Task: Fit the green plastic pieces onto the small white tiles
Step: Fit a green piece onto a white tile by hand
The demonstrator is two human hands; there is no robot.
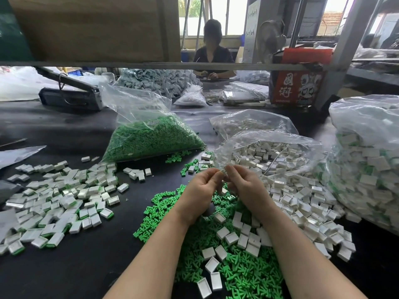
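Note:
My left hand (199, 190) and my right hand (244, 186) meet at their fingertips above the table, pinching one small white tile (223, 171) between them. Whether a green piece is in it, I cannot tell. Below my hands lies a loose heap of green plastic pieces (244, 272) with white tiles (244, 236) scattered on top. More empty white tiles (302, 197) spill from an open clear bag at the right.
A pile of tiles with green edges (56, 203) lies at the left. A clear bag of green pieces (149, 139) stands behind, bags of white tiles (371, 160) at the right. A red box (298, 85), a metal rail and a seated person are at the back.

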